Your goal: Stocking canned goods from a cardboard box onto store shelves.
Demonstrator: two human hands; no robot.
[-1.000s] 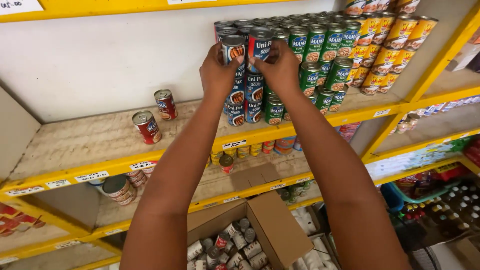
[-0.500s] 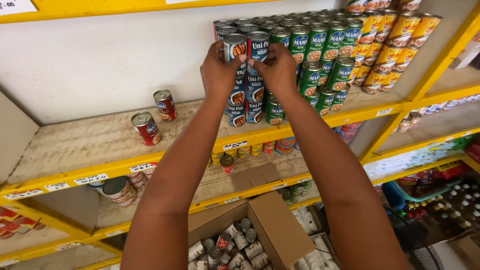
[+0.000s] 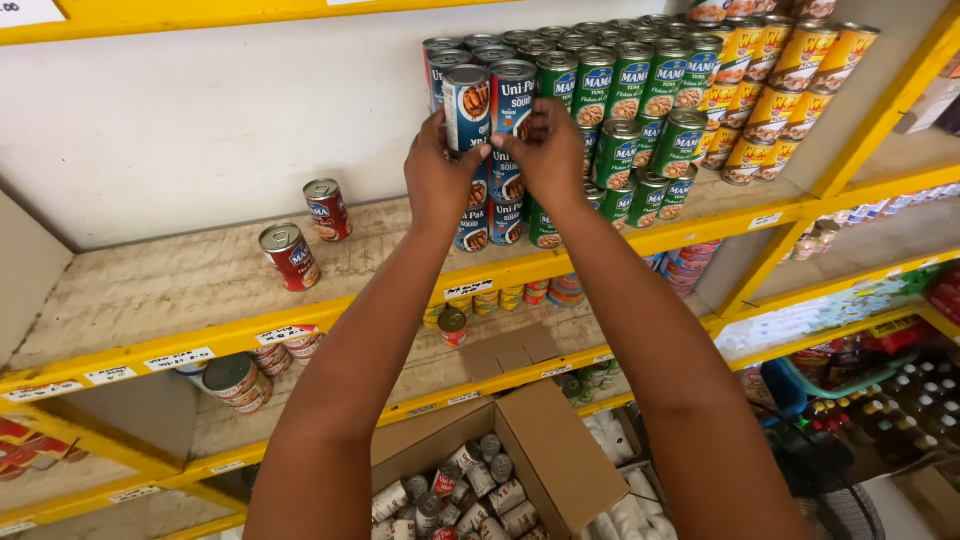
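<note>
Head view: both hands (image 3: pixel 495 160) grip stacked blue cans (image 3: pixel 490 105) (seemingly sealed) on shelf (image 3: pixel 180 290).

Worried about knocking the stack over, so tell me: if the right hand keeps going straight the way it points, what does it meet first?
The right hand already touches a blue-labelled cylindrical metal can atop the stack. Pushed further, that can would probably meet the similar cans behind it, though depth is unclear.

Blue-labelled cans (image 3: pixel 490 110) stacked on the yellow shelf (image 3: pixel 330 310), green-labelled cans (image 3: pixel 630 110) beside them, yellow-labelled cans (image 3: pixel 790 70) further right. Two red cans (image 3: pixel 305 235) stand apart, left. White price tags (image 3: pixel 180 358) line the shelf edge. An open cardboard box (image 3: pixel 560 460) of cans sits below.
</note>
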